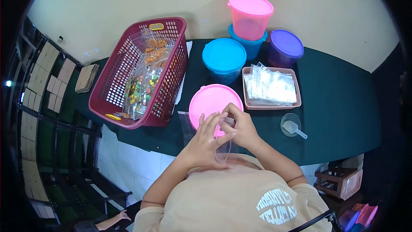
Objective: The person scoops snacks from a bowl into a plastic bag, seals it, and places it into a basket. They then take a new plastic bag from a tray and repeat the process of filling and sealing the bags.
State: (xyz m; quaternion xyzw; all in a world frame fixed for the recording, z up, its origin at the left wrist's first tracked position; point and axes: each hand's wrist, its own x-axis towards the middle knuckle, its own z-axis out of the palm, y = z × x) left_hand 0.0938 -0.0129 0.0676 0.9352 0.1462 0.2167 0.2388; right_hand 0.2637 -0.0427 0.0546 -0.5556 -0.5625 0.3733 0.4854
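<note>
A clear plastic bag [225,149] stands close to my chest, in front of the round container with the pink lid [210,99]. My left hand [208,139] curves around the bag's left side, thumb low and fingers reaching up over the lid. At the bag's upper edge, my right hand [240,126] is closed in a pinch, with a small whitish strip showing by its fingertips. What exactly the fingertips grip is partly hidden. Another dark, see-through plastic piece [186,126] lies left of the lid, partly behind my left wrist.
A maroon basket [165,99] with bagged snacks stands left. Behind are a blue-lidded tub [224,56], a pink tub [250,21] stacked on another blue one, and a purple tub [286,45]. At right sit a tray [272,107] of clear bags and a bowl with a scoop [294,129]. Another person's hand [123,216] shows lower left.
</note>
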